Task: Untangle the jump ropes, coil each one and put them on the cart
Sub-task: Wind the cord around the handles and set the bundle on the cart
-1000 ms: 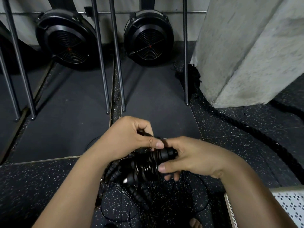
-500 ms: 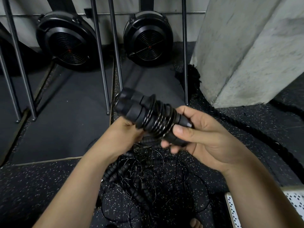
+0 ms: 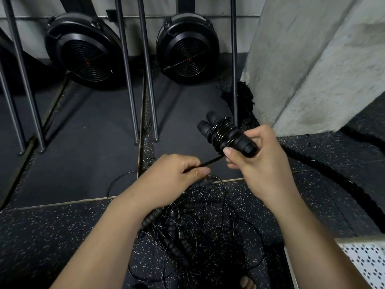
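My right hand [image 3: 260, 161] grips a pair of black jump-rope handles [image 3: 224, 133] with thin cable wound around them. A short stretch of that cable [image 3: 210, 161] runs down-left to my left hand [image 3: 177, 174], which pinches it between thumb and fingers. Below both hands, a tangled heap of black jump ropes [image 3: 187, 230] with ribbed handles and thin wire loops lies on the speckled floor. A white perforated corner of the cart [image 3: 368, 263] shows at the bottom right.
Two black round fan housings [image 3: 187, 46] stand at the back wall behind several slanted metal bars [image 3: 145, 69]. A concrete pillar [image 3: 312, 59] rises at the right. A thick black battle rope [image 3: 333, 176] snakes along the floor by it. Dark mats [image 3: 83, 142] cover the floor ahead.
The wound handles moved right and now sit in my right hand alone. My left hand dropped off them and now pinches the loose cable end, pulled out down-left.
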A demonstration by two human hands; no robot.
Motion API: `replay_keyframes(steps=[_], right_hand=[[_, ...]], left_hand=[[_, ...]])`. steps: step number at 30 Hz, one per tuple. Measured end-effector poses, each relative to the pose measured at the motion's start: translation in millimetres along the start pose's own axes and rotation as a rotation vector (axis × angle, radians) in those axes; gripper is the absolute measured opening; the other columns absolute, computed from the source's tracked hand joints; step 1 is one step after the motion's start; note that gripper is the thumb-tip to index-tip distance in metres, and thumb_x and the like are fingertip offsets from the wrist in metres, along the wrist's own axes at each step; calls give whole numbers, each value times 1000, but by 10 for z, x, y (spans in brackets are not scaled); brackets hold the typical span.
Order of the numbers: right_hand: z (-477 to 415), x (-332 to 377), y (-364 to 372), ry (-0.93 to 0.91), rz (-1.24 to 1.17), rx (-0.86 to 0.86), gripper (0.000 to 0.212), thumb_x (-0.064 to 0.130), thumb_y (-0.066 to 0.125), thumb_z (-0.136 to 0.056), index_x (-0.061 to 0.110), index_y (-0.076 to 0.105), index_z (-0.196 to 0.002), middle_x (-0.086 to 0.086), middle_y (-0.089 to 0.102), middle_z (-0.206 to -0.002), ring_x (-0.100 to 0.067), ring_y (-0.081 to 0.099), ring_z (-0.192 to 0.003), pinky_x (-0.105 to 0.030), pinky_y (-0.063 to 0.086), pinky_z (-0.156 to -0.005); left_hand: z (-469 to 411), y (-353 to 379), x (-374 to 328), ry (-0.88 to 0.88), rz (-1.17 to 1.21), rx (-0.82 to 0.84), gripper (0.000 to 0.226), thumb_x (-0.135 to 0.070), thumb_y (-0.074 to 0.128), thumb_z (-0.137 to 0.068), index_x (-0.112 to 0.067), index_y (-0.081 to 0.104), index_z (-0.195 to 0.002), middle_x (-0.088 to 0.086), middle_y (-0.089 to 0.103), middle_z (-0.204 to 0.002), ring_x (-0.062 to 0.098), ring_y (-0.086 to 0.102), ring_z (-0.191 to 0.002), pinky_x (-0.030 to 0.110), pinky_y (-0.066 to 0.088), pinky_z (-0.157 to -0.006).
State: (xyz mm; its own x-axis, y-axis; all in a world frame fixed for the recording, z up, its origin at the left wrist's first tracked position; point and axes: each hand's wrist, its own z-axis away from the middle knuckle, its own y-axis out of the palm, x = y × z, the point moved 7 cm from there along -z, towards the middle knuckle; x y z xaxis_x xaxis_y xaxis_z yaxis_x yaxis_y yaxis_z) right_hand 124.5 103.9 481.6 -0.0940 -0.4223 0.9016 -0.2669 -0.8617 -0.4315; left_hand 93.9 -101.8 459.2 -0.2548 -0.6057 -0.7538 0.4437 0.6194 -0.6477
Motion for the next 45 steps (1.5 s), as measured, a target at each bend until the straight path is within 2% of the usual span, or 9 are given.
replay_keyframes(steps=[13,17,21,27,29,31,34,40,45], right_hand=[[313,-56,505,168,66,742,31,5,83,-92,15,57,-106,-10,75,-99,-27,81,-87,-50,67,-82],[479,142,501,161,-133,943,34,1,81,-93,9,54,-113,-16,72,-106,-40,78,-94,-42,65,-78],[560,360,428,120,-381,1047,33,-3,77,-93,5,54,-115,-28,68,-110,-44,76,-91,-39,64,-71],[424,491,404,70,-753,888,26,2,70,-94,4,48,-109,-25,72,-108,-39,76,-88,-31,62,-65],[363,497,417,107,-899,789,22,5,67,-95,9,52,-110,-24,73,-113,-35,77,-91,-28,63,-68],[296,460,431,143,-998,680,22,7,65,-97,8,56,-117,-25,72,-121,-33,77,-99,-28,64,-74],[189,309,442,189,-1064,487,30,8,68,-97,8,56,-125,-24,68,-131,-30,71,-113,-33,61,-91],[96,113,338,131,-688,198,47,14,85,-82,1,60,-120,-16,76,-114,-25,74,-102,-33,58,-90],[85,108,302,119,-391,292,60,15,97,-76,10,52,-115,-16,80,-105,-38,78,-102,-58,59,-101]], left_hand=[[58,-252,98,18,217,-90,23,-43,93,-70,-26,78,-78,0,76,-78,24,70,-77,42,58,-79],[69,-272,91,99,454,-33,26,-28,95,-68,-13,75,-77,18,69,-76,19,58,-70,31,48,-70],[50,-268,44,186,596,39,25,-40,94,-76,-24,74,-76,-6,62,-68,5,52,-63,16,43,-61],[-94,-36,427,-119,633,-99,45,-56,76,-87,-12,74,-94,2,72,-87,-3,58,-69,17,56,-76],[-33,53,399,-94,561,-121,37,-30,64,-106,6,72,-106,4,74,-97,-11,61,-68,7,50,-82],[-51,94,121,-65,567,-181,36,-6,48,-111,-9,72,-85,-4,72,-74,-3,59,-57,12,49,-65],[-112,173,-42,-28,591,-228,37,-31,51,-112,-35,67,-79,0,53,-66,19,43,-60,35,36,-57],[-100,324,-41,-94,314,-171,32,-28,52,-112,-15,63,-85,-11,55,-62,7,40,-51,31,32,-53],[-67,307,82,-151,309,-103,42,-19,56,-108,-17,54,-65,-13,47,-55,9,35,-55,33,29,-55]])
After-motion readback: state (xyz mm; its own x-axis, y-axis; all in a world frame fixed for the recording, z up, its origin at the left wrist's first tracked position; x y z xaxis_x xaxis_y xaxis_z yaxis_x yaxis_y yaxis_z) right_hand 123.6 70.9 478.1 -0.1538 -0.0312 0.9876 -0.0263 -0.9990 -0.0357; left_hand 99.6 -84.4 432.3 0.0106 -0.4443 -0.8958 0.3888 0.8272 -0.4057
